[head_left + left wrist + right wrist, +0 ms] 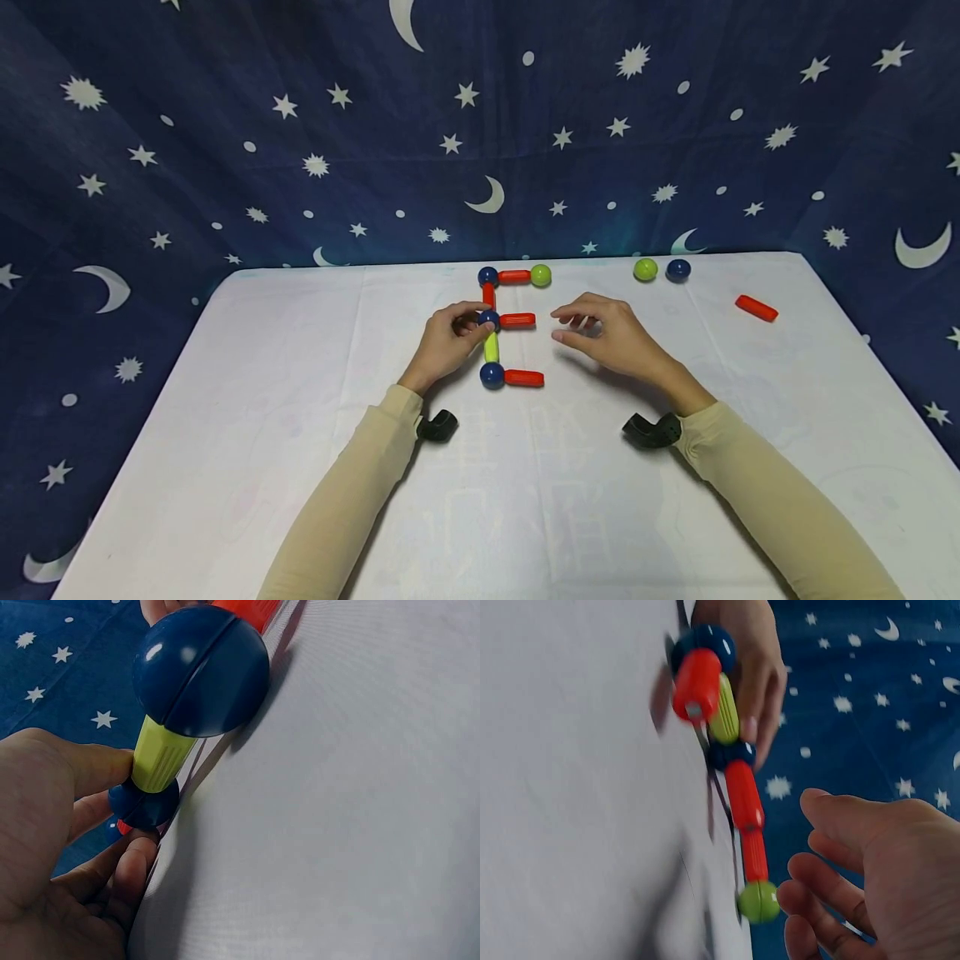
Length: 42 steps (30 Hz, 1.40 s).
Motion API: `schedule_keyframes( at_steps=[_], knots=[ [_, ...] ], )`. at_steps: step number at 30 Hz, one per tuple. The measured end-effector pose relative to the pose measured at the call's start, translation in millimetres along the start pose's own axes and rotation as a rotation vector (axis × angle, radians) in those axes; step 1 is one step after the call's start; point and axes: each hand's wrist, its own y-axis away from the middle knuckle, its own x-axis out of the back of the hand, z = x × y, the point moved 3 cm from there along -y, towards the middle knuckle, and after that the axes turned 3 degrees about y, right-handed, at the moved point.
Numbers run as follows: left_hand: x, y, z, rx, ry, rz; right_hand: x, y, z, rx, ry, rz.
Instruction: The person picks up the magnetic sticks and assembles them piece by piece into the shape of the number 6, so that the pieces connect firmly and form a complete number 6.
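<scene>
An E-shaped build of rods and balls lies on the white table. With thumb and fingers my left hand (442, 343) holds its middle blue ball (491, 317). Above that ball, a red rod (489, 294) joins a top blue ball (487, 276), whose red side rod (514, 277) ends in a green ball (541, 275). Below, a yellow-green rod (161, 756) leads to the bottom blue ball (202, 671). Red rods stick out rightward from the middle and bottom balls. My right hand (618, 337) hovers apart from the middle red rod (519, 320), fingers loosely bent around nothing.
Near the table's back edge lie a loose green ball (645, 269) and a loose blue ball (678, 270). A loose red rod (757, 307) lies farther right. Behind the white table (225, 467) hangs a dark blue curtain (420, 100) with stars and moons.
</scene>
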Motion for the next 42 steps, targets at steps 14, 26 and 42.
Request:
schedule_keyframes(
  at_steps=[14,26,42],
  knots=[
    [0.2,-0.3,-1.5,0.007,-0.006,0.002,47.8,-4.1,43.9,-0.093,0.097,0.143],
    [0.0,-0.6,-2.3,0.004,0.002,0.003,73.4,-1.0,69.3,-0.186,0.142,0.225],
    [-0.4,-0.2,-1.7,0.004,0.0,0.003,74.7,-0.6,102.7,-0.369,0.189,0.28]
  ],
)
